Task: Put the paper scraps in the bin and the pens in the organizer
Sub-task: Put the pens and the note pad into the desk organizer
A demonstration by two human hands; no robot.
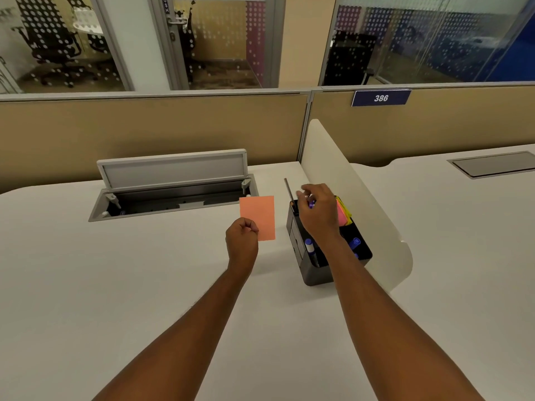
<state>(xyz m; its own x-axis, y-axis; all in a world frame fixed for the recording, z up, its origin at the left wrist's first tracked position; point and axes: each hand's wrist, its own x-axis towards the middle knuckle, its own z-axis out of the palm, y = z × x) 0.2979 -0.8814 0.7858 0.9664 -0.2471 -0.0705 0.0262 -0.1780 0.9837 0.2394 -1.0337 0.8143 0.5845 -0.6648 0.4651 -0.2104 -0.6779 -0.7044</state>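
Right hand (317, 209) closed around purple pen (311, 204), directly over black organizer (315, 273), pen tip toward ten o'clock; left hand (242, 241) pinching orange paper scrap (258, 214) at nine o'clock; no bin visible.

A grey cable hatch (173, 188) is standing open toward the desk's (86, 285) far edge. A white divider panel (347, 198) is running along its right edge. A blue plate (381, 98) reading 386 is hanging on the tan partition (144, 131) behind.

Two bare forearms, no sleeves, hands (241, 237) without rings
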